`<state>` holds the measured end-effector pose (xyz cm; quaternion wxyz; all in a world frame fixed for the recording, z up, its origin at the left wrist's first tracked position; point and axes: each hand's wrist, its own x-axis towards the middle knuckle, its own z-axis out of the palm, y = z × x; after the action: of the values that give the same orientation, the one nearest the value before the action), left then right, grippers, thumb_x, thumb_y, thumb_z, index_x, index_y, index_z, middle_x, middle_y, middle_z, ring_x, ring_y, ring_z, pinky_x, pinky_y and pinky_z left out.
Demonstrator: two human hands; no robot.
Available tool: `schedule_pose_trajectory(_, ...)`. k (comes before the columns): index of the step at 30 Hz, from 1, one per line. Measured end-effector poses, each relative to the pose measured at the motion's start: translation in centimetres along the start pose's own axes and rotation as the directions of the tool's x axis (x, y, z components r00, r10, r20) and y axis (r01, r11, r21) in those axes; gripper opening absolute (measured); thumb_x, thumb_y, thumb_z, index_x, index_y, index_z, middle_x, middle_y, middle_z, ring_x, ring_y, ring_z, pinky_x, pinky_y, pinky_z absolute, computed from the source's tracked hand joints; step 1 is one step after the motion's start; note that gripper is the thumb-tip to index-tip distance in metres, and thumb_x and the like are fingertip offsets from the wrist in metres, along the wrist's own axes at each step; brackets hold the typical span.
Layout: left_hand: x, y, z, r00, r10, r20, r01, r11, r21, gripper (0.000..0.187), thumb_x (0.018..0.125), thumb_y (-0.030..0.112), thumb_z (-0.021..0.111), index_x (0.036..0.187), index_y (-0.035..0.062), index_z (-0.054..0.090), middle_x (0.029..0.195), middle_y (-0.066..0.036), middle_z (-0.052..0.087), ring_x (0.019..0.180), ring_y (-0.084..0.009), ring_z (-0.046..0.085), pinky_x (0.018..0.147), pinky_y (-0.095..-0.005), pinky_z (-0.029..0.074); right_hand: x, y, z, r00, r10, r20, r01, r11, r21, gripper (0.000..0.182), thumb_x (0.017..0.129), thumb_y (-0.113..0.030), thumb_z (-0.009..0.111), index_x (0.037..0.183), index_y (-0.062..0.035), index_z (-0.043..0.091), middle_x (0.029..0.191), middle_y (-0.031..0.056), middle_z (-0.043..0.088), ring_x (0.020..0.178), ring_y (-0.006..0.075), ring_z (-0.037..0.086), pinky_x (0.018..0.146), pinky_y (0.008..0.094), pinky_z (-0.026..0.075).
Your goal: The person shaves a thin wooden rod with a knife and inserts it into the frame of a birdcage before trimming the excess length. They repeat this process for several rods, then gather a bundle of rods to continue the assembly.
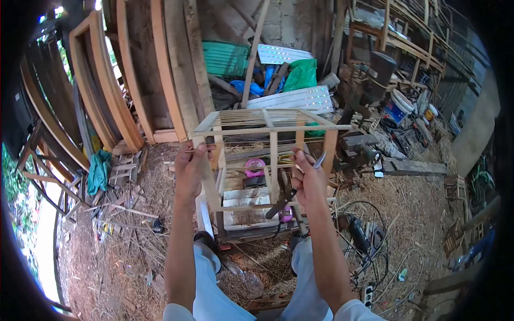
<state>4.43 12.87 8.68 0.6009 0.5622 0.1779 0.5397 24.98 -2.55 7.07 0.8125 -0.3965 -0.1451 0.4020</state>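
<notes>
In front of me stands a small wooden cage frame [273,155] with a row of thin slats [241,119] along its top. My left hand [190,174] is closed in a pinch at its left upper corner, on what looks like a thin wooden stick [205,148]. At the right side, my right hand [311,179] is wrapped round a knife [281,204]. The knife's dark handle points down and left, and its blade [319,160] sticks up past the fingers. The thumb and forefinger of that hand press together near a thin strip, too small to make out fully.
Behind the frame lie white panels [292,100], a green sheet [226,59] and scrap. Door frames [101,80] lean at the left. A power tool [358,234] with cables lies right of my legs. A pink round object [255,167] shows through the frame. Shavings cover the ground.
</notes>
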Motion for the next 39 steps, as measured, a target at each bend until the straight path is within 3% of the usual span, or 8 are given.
schedule_pose_trajectory(17, -0.2, 0.7, 2.4, 0.992, 0.118, -0.038, -0.11, 0.98, 0.168, 0.016, 0.089, 0.013, 0.058, 0.099, 0.0006, 0.056, 0.083, -0.004, 0.061, 0.072, -0.0083, 0.056, 0.066, -0.0216, 0.046, 2.4, -3.0, -1.7, 0.99, -0.093, -0.108, 0.112, 0.977, 0.18, 0.019, 0.087, -0.018, 0.062, 0.097, -0.0029, 0.06, 0.077, -0.0016, 0.06, 0.042, -0.0002, 0.025, 0.036, 0.0171, 0.018)
schedule_pose_trajectory(23, 4.4, 10.8, 5.7, 0.97, 0.205, 0.13, -0.243, 0.826, 0.508, 0.023, 0.087, 0.012, 0.059, 0.1, -0.0071, 0.057, 0.086, -0.01, 0.065, 0.074, -0.0114, 0.058, 0.068, -0.0235, 0.046, 0.8, -6.2, -6.1, 0.993, 0.03, 0.113, -0.003, 0.971, -0.239, 0.023, 0.085, -0.018, 0.064, 0.1, -0.0002, 0.063, 0.077, 0.0006, 0.061, 0.051, 0.0044, 0.044, 0.043, 0.0196, 0.033)
schedule_pose_trajectory(25, 6.9, 14.0, 7.5, 0.949, 0.149, 0.276, -0.298, 0.705, 0.644, 0.027, 0.085, 0.013, 0.061, 0.101, -0.0083, 0.056, 0.084, -0.01, 0.065, 0.073, -0.0119, 0.06, 0.066, -0.0242, 0.047, 1.3, -4.9, -6.8, 0.66, -0.75, 0.046, 0.551, 0.441, -0.709, 0.028, 0.085, -0.01, 0.062, 0.11, 0.0016, 0.056, 0.093, 0.0051, 0.061, 0.075, 0.0118, 0.055, 0.055, 0.0211, 0.043)
schedule_pose_trajectory(29, 10.6, 14.9, 12.6, 0.875, 0.012, 0.484, -0.423, 0.506, 0.752, 0.021, 0.081, 0.01, 0.063, 0.094, -0.0064, 0.061, 0.082, -0.01, 0.066, 0.072, -0.011, 0.062, 0.063, -0.0245, 0.049, 1.7, -1.2, -5.8, 0.688, -0.706, 0.17, 0.563, 0.371, -0.738, 0.055, 0.077, 0.001, 0.064, 0.127, -0.0003, 0.043, 0.118, 0.0137, 0.052, 0.104, 0.0215, 0.052, 0.076, 0.032, 0.046)
schedule_pose_trajectory(32, 12.0, 12.5, 15.1, 0.798, -0.076, 0.598, -0.484, 0.512, 0.71, 0.02, 0.079, 0.012, 0.064, 0.092, -0.004, 0.063, 0.082, -0.013, 0.066, 0.068, -0.0158, 0.063, 0.06, -0.0285, 0.049, 3.1, 1.2, -6.1, 0.602, -0.743, 0.293, 0.579, 0.153, -0.801, 0.055, 0.075, 0.003, 0.063, 0.127, -0.0006, 0.044, 0.115, 0.0165, 0.053, 0.102, 0.0277, 0.053, 0.074, 0.0363, 0.046)
schedule_pose_trajectory(34, 12.2, 11.4, 16.6, 0.757, -0.145, 0.637, -0.586, 0.281, 0.76, 0.027, 0.076, 0.016, 0.067, 0.095, -0.0027, 0.063, 0.082, -0.016, 0.065, 0.069, -0.0243, 0.063, 0.064, -0.0345, 0.049, 4.2, 2.8, -7.3, 0.613, -0.726, 0.31, 0.547, 0.108, -0.83, 0.047, 0.072, 0.005, 0.061, 0.118, 0.0003, 0.052, 0.099, 0.0186, 0.058, 0.089, 0.0321, 0.057, 0.068, 0.039, 0.047)
schedule_pose_trajectory(36, 11.0, 11.3, 18.3, 0.742, -0.154, 0.652, -0.598, 0.288, 0.748, 0.029, 0.075, 0.018, 0.068, 0.094, -0.0026, 0.063, 0.083, -0.018, 0.064, 0.073, -0.028, 0.062, 0.068, -0.0364, 0.049, 4.3, 3.3, -7.7, 0.831, -0.477, 0.284, 0.451, 0.281, -0.847, 0.032, 0.071, 0.004, 0.059, 0.104, 0.0019, 0.06, 0.082, 0.0191, 0.061, 0.075, 0.0337, 0.06, 0.063, 0.0399, 0.047)
schedule_pose_trajectory(39, 9.8, 9.0, 19.4, 0.702, -0.147, 0.697, -0.657, 0.244, 0.713, 0.03, 0.074, 0.021, 0.069, 0.089, -0.004, 0.062, 0.08, -0.02, 0.063, 0.075, -0.031, 0.063, 0.068, -0.0379, 0.048, 3.5, 2.6, -7.3, 0.89, -0.386, 0.243, 0.332, 0.184, -0.925, 0.021, 0.073, -0.002, 0.06, 0.094, 0.0007, 0.064, 0.074, 0.0209, 0.062, 0.072, 0.0348, 0.063, 0.063, 0.0404, 0.048)
